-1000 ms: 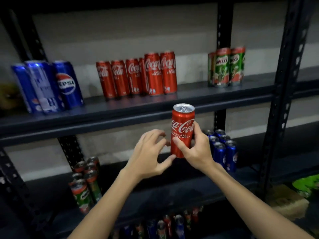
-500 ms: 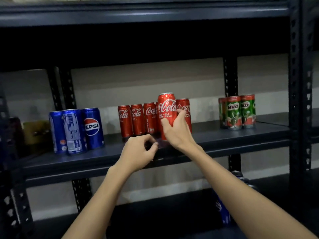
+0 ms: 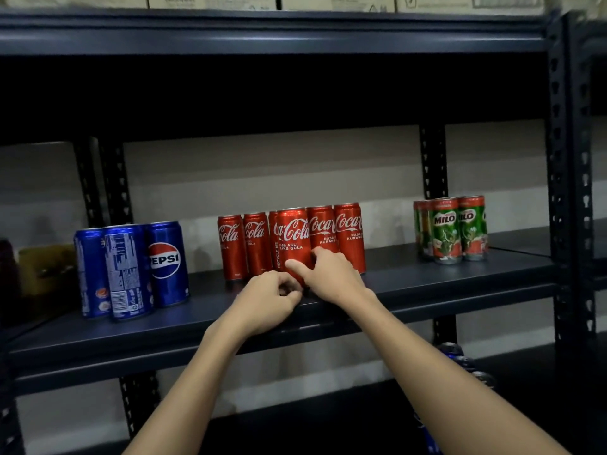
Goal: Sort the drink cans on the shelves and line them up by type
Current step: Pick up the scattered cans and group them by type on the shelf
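A red Coca-Cola can (image 3: pixel 292 238) stands on the dark middle shelf (image 3: pixel 427 280), in front of a row of several more Coca-Cola cans (image 3: pixel 349 234). My right hand (image 3: pixel 331 277) grips its lower part, thumb across the front and fingers round the right side. My left hand (image 3: pixel 269 300) is curled into a loose fist just left of the can's base, holding nothing. Three blue Pepsi cans (image 3: pixel 166 261) are grouped at the left. Green Milo cans (image 3: pixel 448 229) are grouped at the right.
Black perforated posts (image 3: pixel 570 192) frame the shelf at the right. Cardboard boxes (image 3: pixel 210 0) sit on the top shelf. A dim yellowish object (image 3: pixel 42 267) lies far left. Blue can tops (image 3: pixel 455 351) show on the lower shelf under my right arm.
My right hand lifted the Coca-Cola can from chest height up to the middle shelf and set it in front of the red row. My left hand followed and curled up.
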